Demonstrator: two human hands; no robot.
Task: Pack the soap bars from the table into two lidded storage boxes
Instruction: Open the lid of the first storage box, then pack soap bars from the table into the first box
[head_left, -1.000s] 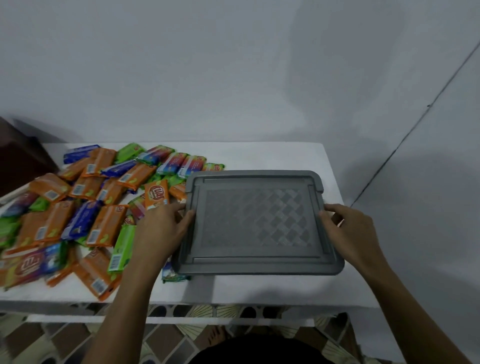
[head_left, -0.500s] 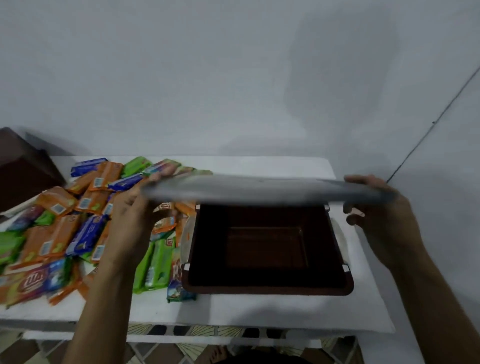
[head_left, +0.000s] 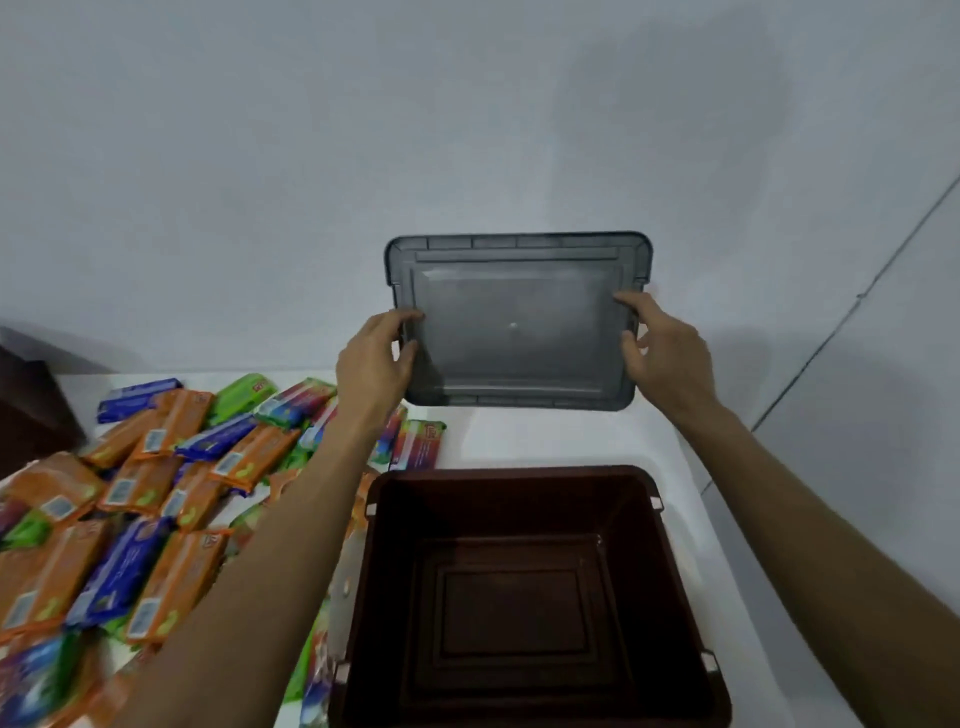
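Head view: a grey lid (head_left: 514, 332) is held upright above the far tabletop (head_left: 545, 436), underside toward the camera. Its left edge is gripped by the left hand (head_left: 374, 364) and its right edge by the right hand (head_left: 665, 353). The long axis of the lid runs left to right, and the lid is held beyond the brown storage box (head_left: 519, 474), which stands open and empty at the near right. Soap bars (head_left: 156, 499) are heaped left of the box, nearer the left hand. One lid and one box are seen; the overlapping bars, dozens at a guess, cannot be counted exactly.
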